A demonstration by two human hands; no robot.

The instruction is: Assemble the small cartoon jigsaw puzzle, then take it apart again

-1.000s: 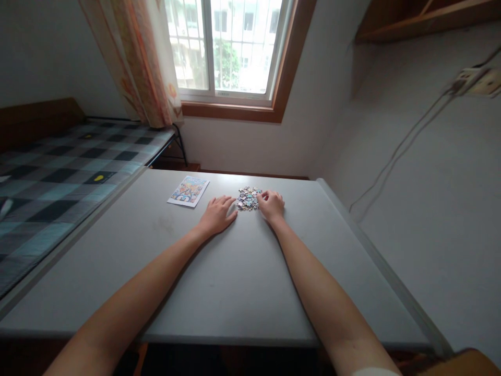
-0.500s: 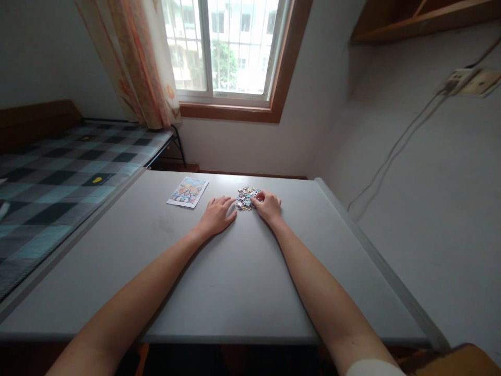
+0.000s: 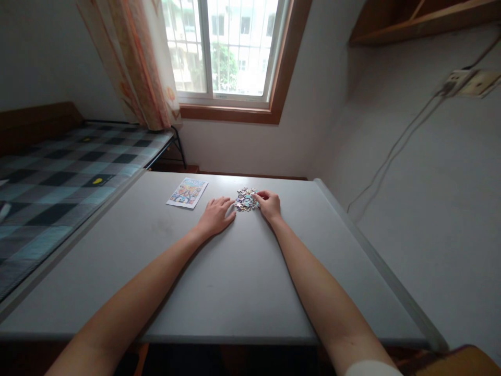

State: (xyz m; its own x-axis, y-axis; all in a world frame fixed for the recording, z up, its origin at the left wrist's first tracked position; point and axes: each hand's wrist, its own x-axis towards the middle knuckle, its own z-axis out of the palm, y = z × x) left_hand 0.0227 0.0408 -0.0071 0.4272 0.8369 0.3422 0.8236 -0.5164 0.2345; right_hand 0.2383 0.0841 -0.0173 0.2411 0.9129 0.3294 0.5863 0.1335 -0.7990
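Observation:
A small heap of loose jigsaw puzzle pieces point(image 3: 246, 200) lies on the white table, in mixed pale and dark colours. My left hand point(image 3: 216, 214) rests flat at the heap's left side, fingers spread and holding nothing, its tips close to the outermost pieces. At the right edge of the heap, my right hand point(image 3: 269, 205) has its thumb and fingers bent together in a pinch. Whatever lies between those fingertips is too small to make out. Left of the heap is a printed picture sheet point(image 3: 187, 192) with a colourful cartoon-like scene.
The white table point(image 3: 235, 292) has a raised rim along its right side, beside the wall. A bed with a checked cover point(image 3: 97, 151) adjoins it on the left. Behind stand a window point(image 3: 223, 52) and a curtain point(image 3: 136, 68). A cable point(image 3: 385, 162) hangs at right.
My right hand has shifted very slightly, its thumb and fingertips lifting a little at the heap's right edge. The left hand stays in place.

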